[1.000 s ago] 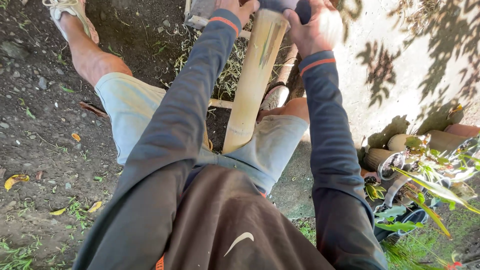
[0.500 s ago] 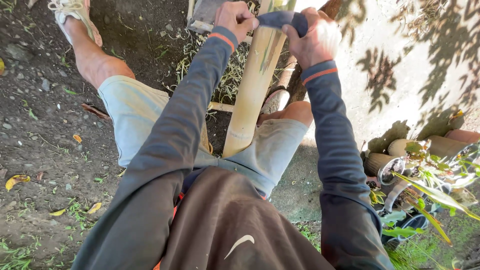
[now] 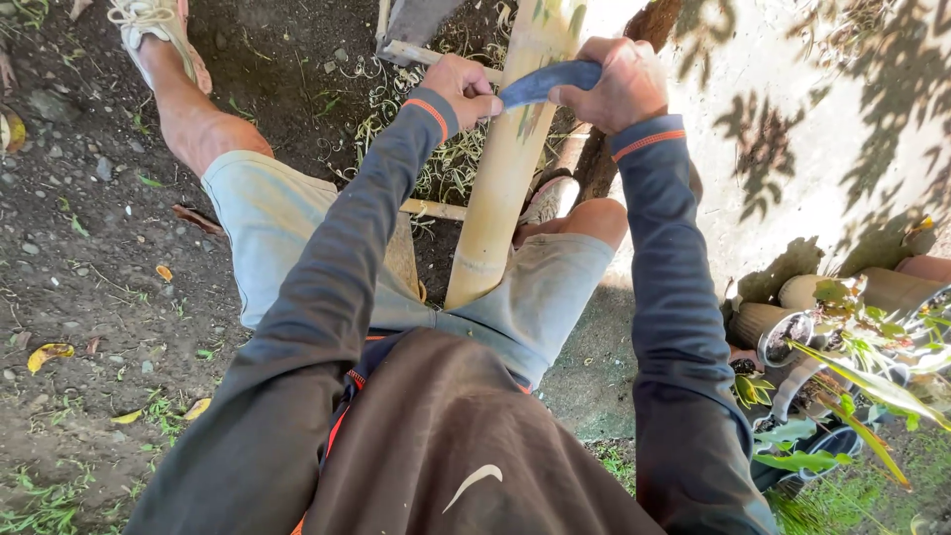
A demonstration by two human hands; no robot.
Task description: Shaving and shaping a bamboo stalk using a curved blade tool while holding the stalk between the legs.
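- The dirt ground (image 3: pixel 89 297) spreads out on the left of the bamboo pole, dark, stony and dotted with yellow leaves.
- A pale sunlit wall (image 3: pixel 842 129) stands on the right of the bamboo pole, with leaf shadows across it.
- The person sits astride the bamboo pole in a dark long-sleeved top with orange cuff bands and light shorts (image 3: pixel 297 248), one thigh on each side of the pole.
- The bamboo pole (image 3: pixel 500 178) is pale yellow-green and thick; it runs from between the person's thighs up and away to the top edge of the view, tilted slightly to the right.
- Cut bamboo sections and leafy green plants (image 3: pixel 842 327) lie well to the right of the pole's lower end, near the wall's foot.
- A thin wooden slat (image 3: pixel 436 210) lies crosswise under the pole, showing on its left side.
- The curved dark blade (image 3: pixel 550 81) lies across the pole's upper part, touching its surface.
- The left hand (image 3: pixel 464 89) is clenched round the blade's left end, just left of the pole.
- The right hand (image 3: pixel 619 84) is clenched round the blade's right end, just right of the pole.
- A light shoe (image 3: pixel 154 30) sits on the foot far up-left of the pole.
- Curled shavings (image 3: pixel 396 99) litter the ground just left of the pole.
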